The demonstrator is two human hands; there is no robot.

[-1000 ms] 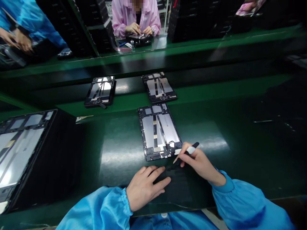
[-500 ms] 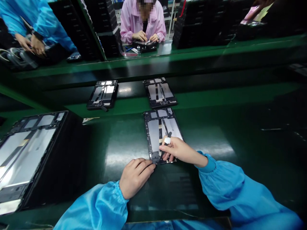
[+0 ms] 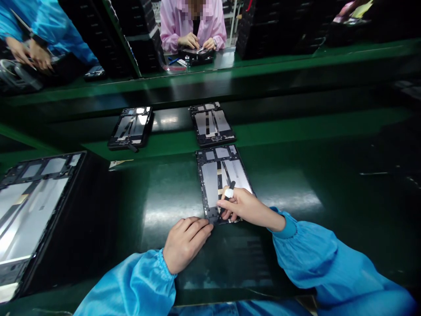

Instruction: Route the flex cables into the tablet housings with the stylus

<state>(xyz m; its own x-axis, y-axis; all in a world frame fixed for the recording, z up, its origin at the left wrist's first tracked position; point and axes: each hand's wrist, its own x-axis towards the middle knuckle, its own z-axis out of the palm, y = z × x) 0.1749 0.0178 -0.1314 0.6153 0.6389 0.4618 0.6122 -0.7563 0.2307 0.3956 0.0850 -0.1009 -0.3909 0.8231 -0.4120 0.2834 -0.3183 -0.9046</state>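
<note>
An opened tablet lies on the green bench in front of me, its silvery inner plates and dark ribbon cables exposed. My left hand rests on the bench, fingers stretched out flat, their tips touching the tablet's near left corner. Over the tablet's near part, my right hand is closed in a pinch around a slim black hand tool. The tool's lower end points down at the near edge; its exact tip is hard to make out. A white wrap covers part of one right finger.
Two more opened tablets lie farther back. At left, a tall dark stack carries another opened tablet. Beyond a raised green ledge, a person in pink and one in blue work beside black stacks.
My view has shifted slightly, so the background sits a little higher and farther left. Both hands stay in nearly the same place at the tablet, the tool still in my right hand.
</note>
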